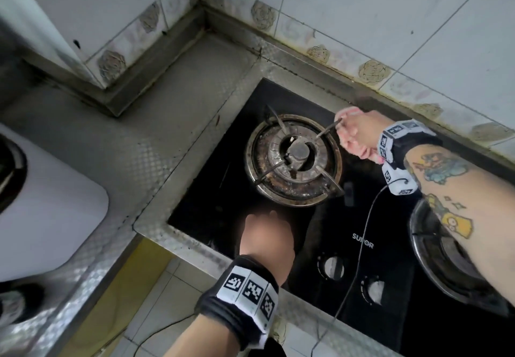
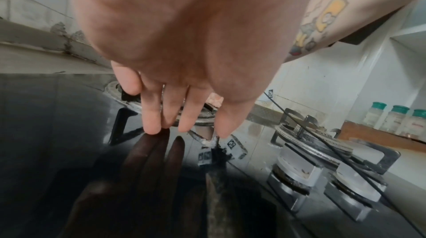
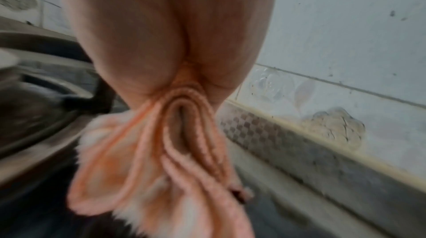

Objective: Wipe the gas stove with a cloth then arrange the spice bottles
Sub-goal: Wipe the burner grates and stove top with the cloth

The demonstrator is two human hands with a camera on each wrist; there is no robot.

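Note:
The black glass gas stove (image 1: 328, 225) has a grimy left burner (image 1: 292, 159) with a metal pan support. My right hand (image 1: 355, 134) grips a bunched pink cloth (image 3: 184, 141) at the back right of that burner, close to the tiled wall. The right wrist view is blurred. My left hand (image 1: 266, 221) rests on the glass in front of the left burner, and its straight fingertips (image 2: 152, 129) touch the surface, holding nothing. Three spice bottles (image 2: 396, 119) with green caps stand on a wooden board beyond the right burner (image 2: 318, 138).
Two control knobs (image 1: 334, 267) sit at the stove's front edge. A black cable (image 1: 359, 248) hangs from my right wrist across the glass. A patterned steel counter (image 1: 156, 122) surrounds the stove, with a white appliance (image 1: 47, 206) at the left. Tiled walls (image 1: 362, 17) close in the back.

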